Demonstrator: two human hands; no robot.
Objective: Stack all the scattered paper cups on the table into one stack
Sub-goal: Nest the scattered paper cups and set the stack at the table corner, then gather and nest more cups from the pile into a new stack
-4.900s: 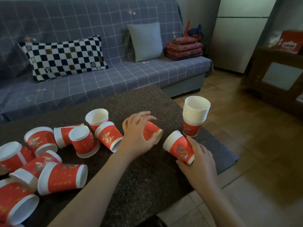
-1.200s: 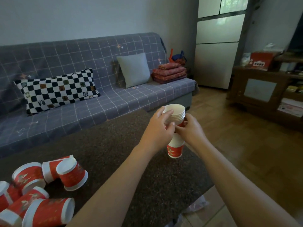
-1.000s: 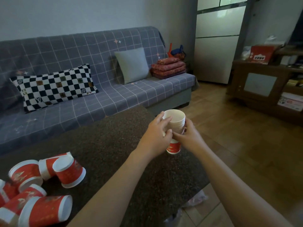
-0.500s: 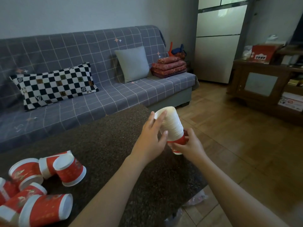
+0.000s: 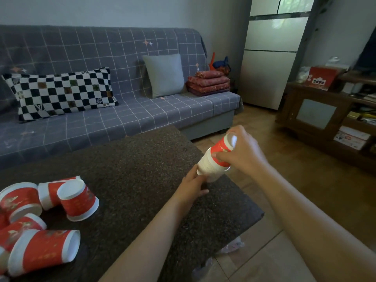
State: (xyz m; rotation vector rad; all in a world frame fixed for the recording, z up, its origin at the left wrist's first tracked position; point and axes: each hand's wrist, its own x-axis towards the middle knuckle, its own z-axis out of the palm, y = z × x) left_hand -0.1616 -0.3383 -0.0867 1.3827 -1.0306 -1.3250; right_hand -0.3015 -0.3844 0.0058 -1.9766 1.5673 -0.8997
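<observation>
Nested cup stack (image 5: 211, 162) held in the air over the table's right near corner (image 5: 240, 202), tilted, not set down. Long axis runs diagonal: red base end up-right and away, the rims' end down-left toward the left hand (image 5: 192, 185). Right hand (image 5: 242, 153) wraps the red upper end, fingers curled over it, thumb pressed on the red wall. Left hand's fingers close round the lower white rim end, partly hidden under the stack. To do it well: keep both grips firm so the nested cups don't slide apart, finish the turn, seat it flat. Loose cups (image 5: 78, 200) lie well apart, far left of the left fingers, several on their sides.
</observation>
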